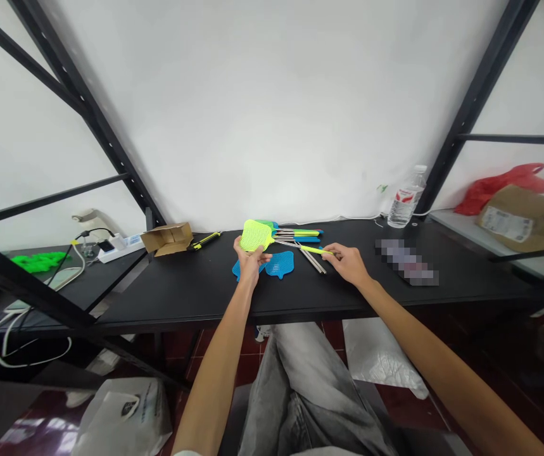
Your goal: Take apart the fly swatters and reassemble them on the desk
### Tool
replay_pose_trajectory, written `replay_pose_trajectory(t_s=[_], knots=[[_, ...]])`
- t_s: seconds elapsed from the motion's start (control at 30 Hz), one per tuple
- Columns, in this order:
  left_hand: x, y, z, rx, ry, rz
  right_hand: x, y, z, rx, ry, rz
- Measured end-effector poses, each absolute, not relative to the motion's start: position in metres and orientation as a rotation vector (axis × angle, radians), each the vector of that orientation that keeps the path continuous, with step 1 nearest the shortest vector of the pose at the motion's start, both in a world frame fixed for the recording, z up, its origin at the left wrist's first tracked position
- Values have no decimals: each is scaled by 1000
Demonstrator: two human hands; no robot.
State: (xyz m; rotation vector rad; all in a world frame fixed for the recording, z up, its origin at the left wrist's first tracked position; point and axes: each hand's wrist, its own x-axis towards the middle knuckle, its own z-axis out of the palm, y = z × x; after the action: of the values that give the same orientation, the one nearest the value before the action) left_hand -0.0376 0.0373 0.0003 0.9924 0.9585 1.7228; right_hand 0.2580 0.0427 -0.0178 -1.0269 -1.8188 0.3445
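Between my hands is a yellow-green fly swatter (255,235), its perforated head on the left and its thin metal shaft running right to a yellow-green handle. My left hand (251,256) is closed on the head's lower edge. The handle's end is pinched by the fingers of my right hand (346,262). Below the swatter, blue swatter heads (280,264) lie on the black table, partly covered by my left hand. Loose metal rods (313,260) rest near my right hand. Behind them is a pile of swatters with blue and yellow-green handles (306,239).
An open cardboard box (167,239) and a yellow-black utility knife (205,241) lie left on the table (167,297). At the right stand a water bottle (405,199) and a blurred-out flat object (407,261). Black metal posts (478,104) frame both sides. A power strip (120,247) sits far left.
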Motion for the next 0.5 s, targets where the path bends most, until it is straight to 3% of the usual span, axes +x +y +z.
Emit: replay_pose_trajectory(t_s=[0.5], knots=[[-39, 34, 2, 1078, 922, 1693, 257, 34, -6, -1074, -1873, 296]])
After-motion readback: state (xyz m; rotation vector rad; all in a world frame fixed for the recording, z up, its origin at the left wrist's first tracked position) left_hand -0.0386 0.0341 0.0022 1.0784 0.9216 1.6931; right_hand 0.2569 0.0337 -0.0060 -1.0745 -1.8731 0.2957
